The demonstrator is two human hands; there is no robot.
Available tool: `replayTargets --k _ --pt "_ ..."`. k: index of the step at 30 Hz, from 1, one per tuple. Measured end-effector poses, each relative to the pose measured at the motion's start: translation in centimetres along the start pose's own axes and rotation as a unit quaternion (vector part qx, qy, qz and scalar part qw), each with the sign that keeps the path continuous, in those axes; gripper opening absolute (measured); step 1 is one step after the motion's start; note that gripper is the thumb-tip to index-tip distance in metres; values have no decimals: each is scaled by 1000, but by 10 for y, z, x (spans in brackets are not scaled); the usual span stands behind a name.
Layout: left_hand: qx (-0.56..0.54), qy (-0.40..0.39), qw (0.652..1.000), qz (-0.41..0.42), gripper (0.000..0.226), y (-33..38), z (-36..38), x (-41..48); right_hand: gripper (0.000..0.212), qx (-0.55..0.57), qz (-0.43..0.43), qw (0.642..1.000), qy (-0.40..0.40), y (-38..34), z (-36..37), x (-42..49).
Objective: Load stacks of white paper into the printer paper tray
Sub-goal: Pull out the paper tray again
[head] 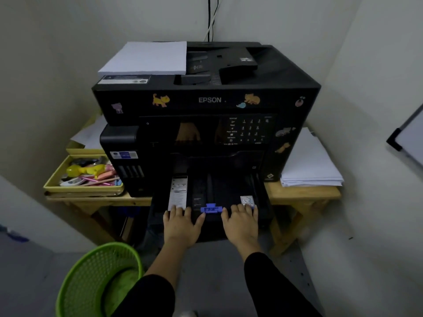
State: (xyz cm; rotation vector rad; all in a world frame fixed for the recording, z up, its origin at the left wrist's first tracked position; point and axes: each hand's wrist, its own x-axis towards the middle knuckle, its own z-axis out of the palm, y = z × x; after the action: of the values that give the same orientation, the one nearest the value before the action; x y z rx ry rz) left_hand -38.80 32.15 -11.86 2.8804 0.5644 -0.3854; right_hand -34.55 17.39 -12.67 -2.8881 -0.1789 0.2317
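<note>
On top of a wooden table shoved into a corner sits the big black Epson printer, cat stickers all over the front. Down on the floor to the left is a green mesh basket. The printer's paper tray is pulled out at the bottom front, sticking out past the table edge, and you can see its dark floor.

Paper-wise, one neat stack of white paper lies on the printer's lid, back left corner. A second, messier pile of sheets is on the table just right of the printer. On the other side, a yellow box holds random colourful bits.

Both hands are on the tray's front edge, palms down, fingers laid out fairly straight, not gripping anything. The left hand is by the white label strip, and the right hand covers the right part. Between them sits the little blue guide clip, with the left thumb touching its left end.
</note>
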Motion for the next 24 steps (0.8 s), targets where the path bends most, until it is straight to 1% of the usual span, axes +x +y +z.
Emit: replayTargets --k 9,14,22,24 --pt "35 -9 999 35 71 -14 9 -42 54 10 15 999 -31 5 2 -42" --pt "30 -41 998 40 74 -18 7 -53 54 17 34 998 -57 6 -1 -54" --pt "48 -20 997 48 74 -26 20 -82 51 15 51 998 -18 5 10 -87" --pt "47 -12 998 51 73 -27 23 -90 50 11 57 998 2 4 14 -95"
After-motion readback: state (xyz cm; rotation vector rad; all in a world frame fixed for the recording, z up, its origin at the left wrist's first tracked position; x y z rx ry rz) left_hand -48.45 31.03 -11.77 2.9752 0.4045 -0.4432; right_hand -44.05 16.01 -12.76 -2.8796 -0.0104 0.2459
